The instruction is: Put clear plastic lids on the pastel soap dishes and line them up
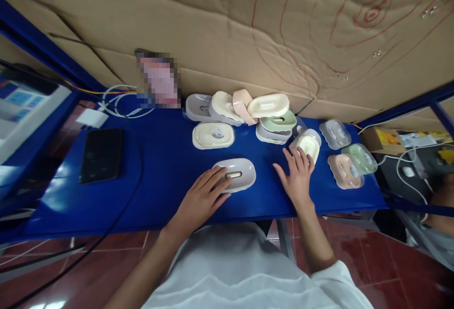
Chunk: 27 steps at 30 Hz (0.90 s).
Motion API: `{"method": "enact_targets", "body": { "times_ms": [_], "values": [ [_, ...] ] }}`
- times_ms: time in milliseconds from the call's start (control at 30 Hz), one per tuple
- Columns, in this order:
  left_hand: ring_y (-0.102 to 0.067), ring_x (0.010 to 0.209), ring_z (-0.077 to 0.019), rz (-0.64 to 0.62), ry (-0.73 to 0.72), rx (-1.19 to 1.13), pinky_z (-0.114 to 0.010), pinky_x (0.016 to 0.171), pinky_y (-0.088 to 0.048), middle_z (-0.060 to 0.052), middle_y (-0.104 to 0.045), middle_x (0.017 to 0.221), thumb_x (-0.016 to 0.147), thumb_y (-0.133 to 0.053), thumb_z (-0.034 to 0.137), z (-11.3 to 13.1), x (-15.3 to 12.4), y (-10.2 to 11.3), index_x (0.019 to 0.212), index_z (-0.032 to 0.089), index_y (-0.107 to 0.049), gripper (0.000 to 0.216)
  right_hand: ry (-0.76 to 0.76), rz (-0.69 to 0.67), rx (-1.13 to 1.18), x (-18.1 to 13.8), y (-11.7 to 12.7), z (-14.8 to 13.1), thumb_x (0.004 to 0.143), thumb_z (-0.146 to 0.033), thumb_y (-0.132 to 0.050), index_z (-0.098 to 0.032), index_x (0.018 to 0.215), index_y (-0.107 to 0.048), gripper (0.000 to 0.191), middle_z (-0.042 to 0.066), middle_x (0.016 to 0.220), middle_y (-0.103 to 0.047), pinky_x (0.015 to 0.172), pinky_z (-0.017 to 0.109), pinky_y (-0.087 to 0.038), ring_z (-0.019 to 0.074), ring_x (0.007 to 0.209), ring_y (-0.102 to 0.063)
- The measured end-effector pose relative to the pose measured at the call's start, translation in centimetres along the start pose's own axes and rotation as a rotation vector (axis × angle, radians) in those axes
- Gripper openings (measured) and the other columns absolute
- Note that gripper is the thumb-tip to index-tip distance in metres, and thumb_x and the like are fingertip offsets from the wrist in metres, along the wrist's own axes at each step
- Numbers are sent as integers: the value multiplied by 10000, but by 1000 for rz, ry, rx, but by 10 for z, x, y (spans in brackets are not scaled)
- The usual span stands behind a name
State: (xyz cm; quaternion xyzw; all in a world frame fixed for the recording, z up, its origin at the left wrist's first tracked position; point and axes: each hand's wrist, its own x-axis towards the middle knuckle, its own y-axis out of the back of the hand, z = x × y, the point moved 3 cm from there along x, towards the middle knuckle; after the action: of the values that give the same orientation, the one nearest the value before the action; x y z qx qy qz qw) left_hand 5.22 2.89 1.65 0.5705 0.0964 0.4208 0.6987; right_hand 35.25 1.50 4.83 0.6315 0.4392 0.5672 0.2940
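Note:
A pale grey oval soap dish (244, 172) with a slot in its middle lies on the blue table in front of me. The fingers of my left hand (200, 198) rest spread over its left end, and the hand is open. Farther right, my right hand (297, 174) is open too, its fingertips at the near edge of a cream soap dish (308, 148). Whether they touch it I cannot tell. Beyond my left hand sits a cream dish with a label (213, 135). At the back are piled a green soap dish (278, 122), a cream one (268, 105) and a peach one (243, 105).
Clear-lidded soap dishes stand at the right: grey (335, 134), green (360, 158) and peach (345, 171). On the left lies a black tablet (101, 155) beside a white charger (92, 118) and cables. A cardboard wall (213, 30) closes the back. Another person's arm (441, 207) shows at far right.

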Motion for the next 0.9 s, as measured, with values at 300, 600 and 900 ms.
{"method": "enact_targets", "body": {
  "times_ms": [300, 600, 900],
  "values": [
    [-525, 1534, -298, -14, -110, 58, -496, 1270, -466, -101, -595, 1608, 1092, -587, 250, 10, 4, -12, 1482, 192, -630, 397, 403, -260, 176, -31, -29, -46, 1067, -373, -659, -271, 1522, -622, 468, 92, 1651, -546, 1280, 530, -427, 295, 1588, -438],
    [-489, 1557, -338, 46, 3, -64, -529, 1232, -510, -162, -481, 1686, 1047, -670, 262, 4, -9, 0, 1450, 221, -638, 406, 263, -178, 207, 2, -21, 2, 1127, -277, -496, -250, 1633, -478, 507, 123, 1604, -593, 1243, 520, -451, 274, 1513, -543],
    [-472, 1551, -355, 82, 53, -163, -570, 1208, -528, -161, -459, 1674, 1012, -682, 175, 2, -7, 1, 1439, 249, -618, 438, 25, 40, 176, 132, -37, 65, 1014, -606, -634, -207, 1672, -361, 816, 199, 1715, -424, 1258, 656, -350, 381, 1598, -399]
  ]
}}
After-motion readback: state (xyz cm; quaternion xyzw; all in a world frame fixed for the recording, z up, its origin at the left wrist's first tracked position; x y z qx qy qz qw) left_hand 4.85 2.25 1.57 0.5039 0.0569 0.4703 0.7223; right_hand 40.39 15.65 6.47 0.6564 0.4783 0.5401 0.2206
